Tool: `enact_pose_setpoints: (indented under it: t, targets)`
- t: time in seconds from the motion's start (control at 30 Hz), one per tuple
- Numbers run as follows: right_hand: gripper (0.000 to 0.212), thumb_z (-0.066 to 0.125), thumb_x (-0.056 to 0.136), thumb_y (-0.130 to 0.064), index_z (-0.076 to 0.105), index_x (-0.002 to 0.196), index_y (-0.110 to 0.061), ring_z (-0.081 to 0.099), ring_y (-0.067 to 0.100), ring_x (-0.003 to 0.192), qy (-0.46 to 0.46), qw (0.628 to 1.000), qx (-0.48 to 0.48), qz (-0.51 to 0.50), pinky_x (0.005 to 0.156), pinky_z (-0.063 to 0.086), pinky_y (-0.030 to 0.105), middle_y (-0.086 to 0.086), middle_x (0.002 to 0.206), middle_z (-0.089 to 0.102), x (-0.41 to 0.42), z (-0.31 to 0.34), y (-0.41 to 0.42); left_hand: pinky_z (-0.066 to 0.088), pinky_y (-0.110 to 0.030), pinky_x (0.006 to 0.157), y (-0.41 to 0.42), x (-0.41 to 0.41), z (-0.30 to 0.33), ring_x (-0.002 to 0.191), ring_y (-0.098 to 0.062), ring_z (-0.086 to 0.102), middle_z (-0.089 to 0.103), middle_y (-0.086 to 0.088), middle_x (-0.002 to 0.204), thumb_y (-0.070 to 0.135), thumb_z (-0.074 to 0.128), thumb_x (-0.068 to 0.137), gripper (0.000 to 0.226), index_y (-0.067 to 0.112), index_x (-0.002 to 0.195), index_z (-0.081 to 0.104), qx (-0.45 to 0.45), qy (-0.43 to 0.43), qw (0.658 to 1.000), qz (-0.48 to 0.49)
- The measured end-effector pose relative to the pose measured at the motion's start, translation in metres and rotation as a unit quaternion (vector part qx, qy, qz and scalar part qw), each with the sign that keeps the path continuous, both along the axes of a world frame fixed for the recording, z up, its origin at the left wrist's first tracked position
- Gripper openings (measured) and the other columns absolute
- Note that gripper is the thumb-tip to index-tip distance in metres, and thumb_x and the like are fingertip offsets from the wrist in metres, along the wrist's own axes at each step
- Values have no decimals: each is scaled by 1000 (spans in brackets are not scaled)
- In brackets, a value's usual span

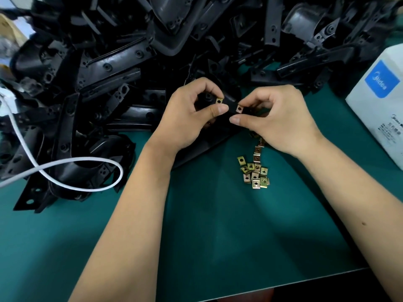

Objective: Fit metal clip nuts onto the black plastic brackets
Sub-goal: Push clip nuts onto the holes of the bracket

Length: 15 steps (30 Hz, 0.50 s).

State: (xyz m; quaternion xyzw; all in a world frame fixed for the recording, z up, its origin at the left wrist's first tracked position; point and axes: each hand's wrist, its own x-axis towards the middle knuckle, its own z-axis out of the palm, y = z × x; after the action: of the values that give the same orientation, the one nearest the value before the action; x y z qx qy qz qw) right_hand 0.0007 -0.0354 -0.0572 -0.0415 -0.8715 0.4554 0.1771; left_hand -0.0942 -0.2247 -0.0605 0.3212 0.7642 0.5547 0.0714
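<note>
Green worktop [218, 236] nearest us. Loose clip nuts [254, 173] heaped at 4 o'clock of centre, below our right wrist. Beyond, our left hand [187, 118] curls round black bracket [229, 101], thumb pressing by fitted clip nut [219, 101]. Our right hand [277, 120] pinches bracket's other end beside second clip nut [239, 108]. White cable [76, 162] at 9 o'clock. White box [379, 101] at 3 o'clock. Bracket pile [130, 51] across 12 o'clock.
</note>
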Motion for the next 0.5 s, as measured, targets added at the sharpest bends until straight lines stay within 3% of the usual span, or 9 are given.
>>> enact_pose_setpoints:
  t: [0.17, 0.37, 0.43, 0.5]
  targets:
    - [16, 90, 78, -30, 77, 83, -23, 72, 14, 80, -4, 1000, 8, 17, 80, 59, 45, -6, 82, 75, 0, 0, 2, 61, -38, 65, 0, 3, 2, 69, -13, 65, 65, 10, 85, 18, 78, 91, 18, 11, 103, 67, -15, 4, 1000, 3]
    - [19, 90, 79, -21, 74, 83, -13, 70, 20, 81, 0, 998, 2, 55, 79, 58, 47, -3, 84, 72, 8, 5, 6, 57, -24, 61, -1, 10, 10, 69, -8, 66, 65, 12, 84, 17, 77, 92, 12, 13, 99, 68, -25, 13, 999, -21]
    - [18, 89, 80, -22, 73, 83, -14, 69, 18, 78, 6, 999, 5, 54, 76, 58, 43, -3, 83, 72, 16, 9, 5, 57, -25, 61, 0, 13, 14, 68, -10, 67, 66, 11, 83, 17, 77, 92, 10, 17, 97, 68, -19, 10, 999, -26]
    - [17, 87, 82, -27, 72, 83, -18, 66, 10, 74, 16, 999, 20, 28, 70, 53, 28, -6, 81, 71, 27, 14, 8, 59, -28, 63, 8, 19, 20, 69, -11, 67, 67, 10, 81, 20, 77, 93, 9, 21, 96, 69, -18, 13, 999, -30]
